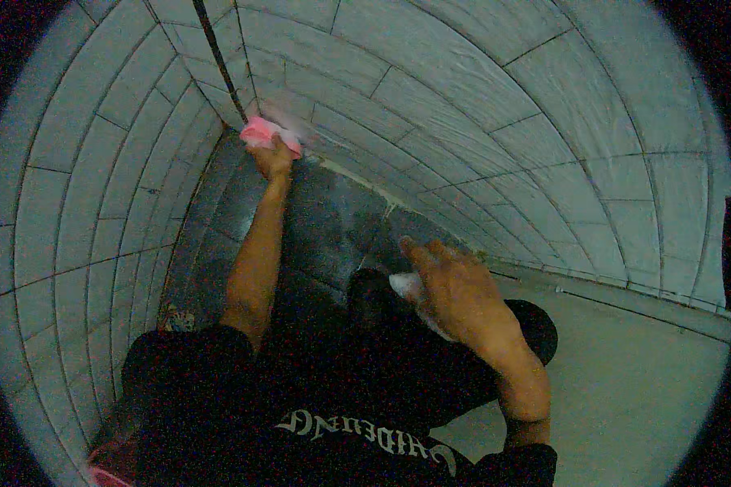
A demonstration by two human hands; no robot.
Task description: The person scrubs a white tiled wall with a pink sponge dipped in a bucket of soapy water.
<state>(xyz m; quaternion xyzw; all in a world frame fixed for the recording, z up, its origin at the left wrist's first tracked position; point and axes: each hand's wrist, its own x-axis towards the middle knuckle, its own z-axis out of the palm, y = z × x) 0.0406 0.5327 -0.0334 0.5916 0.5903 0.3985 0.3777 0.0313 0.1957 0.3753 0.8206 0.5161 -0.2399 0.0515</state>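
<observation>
My left hand (272,157) is stretched out and closed on a pink cloth or sponge (257,132), pressed low against the tiled wall (353,79) by the corner. White foam or a pale patch shows on the pink thing. Nearer to me, my right hand (457,286) hovers over my dark-clothed knees, its fingers bent and slightly blurred. Something white, perhaps foam, shows at its palm side (407,284); whether it is a held object I cannot tell.
Dark, wet-looking floor tiles (323,207) lie between two light tiled walls. A dark vertical strip (219,55) runs down to the corner. Pale residue (356,176) lines the wall's foot. A light floor (621,377) spreads at the right, past a narrow sill. A small unclear object (178,319) sits by the left wall.
</observation>
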